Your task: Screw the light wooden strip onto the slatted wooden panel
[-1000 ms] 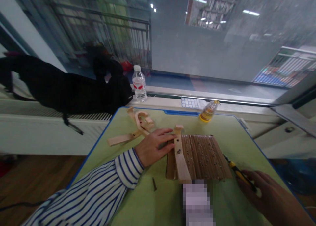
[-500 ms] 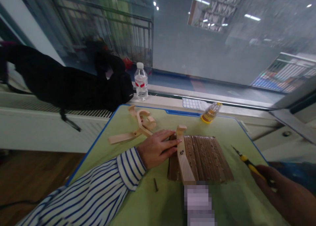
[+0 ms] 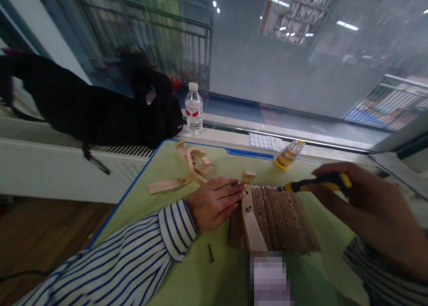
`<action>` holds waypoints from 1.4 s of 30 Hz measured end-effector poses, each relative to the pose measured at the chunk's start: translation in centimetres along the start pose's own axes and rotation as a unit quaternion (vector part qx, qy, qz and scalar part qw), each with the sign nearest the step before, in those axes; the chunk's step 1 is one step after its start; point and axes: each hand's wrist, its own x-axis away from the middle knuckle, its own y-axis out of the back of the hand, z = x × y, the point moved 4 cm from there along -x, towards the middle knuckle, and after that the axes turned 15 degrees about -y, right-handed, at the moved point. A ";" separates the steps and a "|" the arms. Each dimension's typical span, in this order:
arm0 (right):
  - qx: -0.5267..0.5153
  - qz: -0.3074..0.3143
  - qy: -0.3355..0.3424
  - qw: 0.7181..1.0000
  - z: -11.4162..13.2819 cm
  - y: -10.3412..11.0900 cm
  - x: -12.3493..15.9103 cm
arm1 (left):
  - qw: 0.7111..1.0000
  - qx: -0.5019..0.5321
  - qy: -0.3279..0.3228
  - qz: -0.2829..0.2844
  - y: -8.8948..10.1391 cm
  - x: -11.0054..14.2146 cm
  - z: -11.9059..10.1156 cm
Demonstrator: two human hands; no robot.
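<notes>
A yellow-and-black screwdriver (image 3: 302, 185) is gripped in my right hand (image 3: 364, 203), its shaft pointing left above the cardboard. My left hand (image 3: 214, 203) presses its fingertips on a pale, bent wooden piece (image 3: 256, 230) and holds it down; the thumb is hidden. Under that piece lies a corrugated brown cardboard block (image 3: 281, 221) with a pitted surface. The wooden piece has a hole near the fingertips and a dark metal fastener set in it lower down. A screw (image 3: 210, 253) lies loose on the table near my left sleeve.
Joined wooden parts (image 3: 190, 172) lie at the table's back left. A yellow-capped glue bottle (image 3: 289, 154) stands at the back edge of the green table (image 3: 187, 279). Beyond, on the sill, are a water bottle (image 3: 194, 112) and a black bag (image 3: 100, 112). A blurred patch (image 3: 270, 279) covers the near edge.
My right hand has swung up and left with the screwdriver, from the table's right side to above the cardboard. My left fingers have shifted slightly farther over the wooden piece.
</notes>
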 end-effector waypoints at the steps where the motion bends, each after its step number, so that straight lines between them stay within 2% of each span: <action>1: -0.045 0.018 -0.003 0.999 0.3 -0.7 -0.3 | 1.000 -0.001 0.001 0.005 -0.1 0.0 0.0; 4: -0.119 0.068 0.004 0.991 1.1 -2.6 -0.9 | 1.000 -0.004 -0.009 0.004 -0.3 0.1 0.0; 10: -0.074 0.090 0.041 0.992 2.5 -4.7 -0.7 | 0.999 0.035 -0.017 0.003 -0.3 0.1 -0.1; 14: -0.077 0.104 0.043 0.991 2.8 -4.9 -0.5 | 0.998 0.051 -0.040 -0.016 -0.3 0.1 -0.2; 29: -0.103 0.120 0.042 0.987 3.4 -5.5 -0.4 | 0.997 0.057 -0.050 -0.003 -0.4 0.0 -0.3; 36: -0.116 0.128 0.045 0.984 3.6 -5.6 -0.4 | 0.996 0.061 -0.057 -0.025 -0.2 -0.1 -0.3; 42: -0.116 0.124 0.059 0.984 3.8 -5.6 -0.5 | 0.996 0.059 -0.061 -0.022 0.2 -0.5 -0.4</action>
